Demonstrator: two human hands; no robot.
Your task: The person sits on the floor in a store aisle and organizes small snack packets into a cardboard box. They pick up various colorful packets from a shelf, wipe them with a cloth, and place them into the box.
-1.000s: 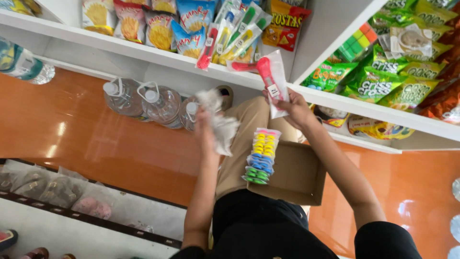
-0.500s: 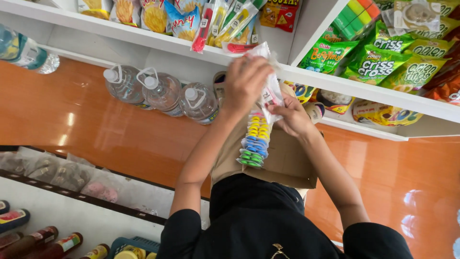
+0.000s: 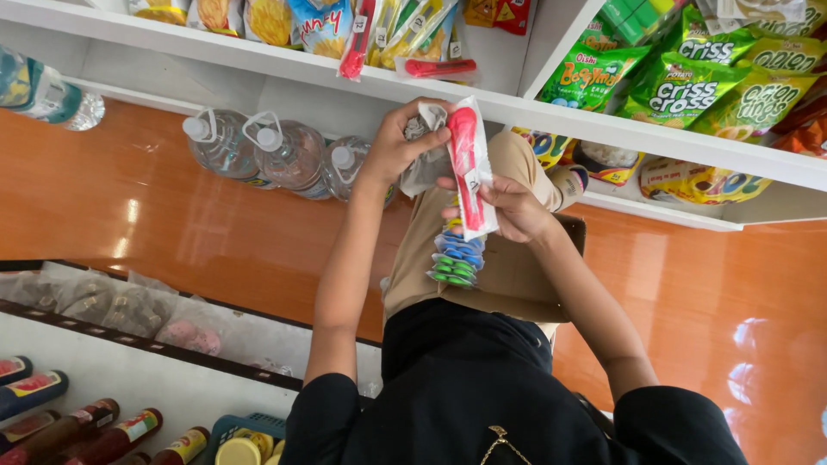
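Fingers (image 3: 412,138) now lower, off shelf (image 3: 603,129).

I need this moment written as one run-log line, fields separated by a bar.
left hand: grips clear packet | right hand: holds red-handled packet | below: cardboard box on lap | ahead: white shelf

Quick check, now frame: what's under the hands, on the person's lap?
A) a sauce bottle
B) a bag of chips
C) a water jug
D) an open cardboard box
D: the cardboard box rests on the lap right below both hands, left hand and right hand, which hold the red packet; jugs sit on the floor and chips on the shelves.
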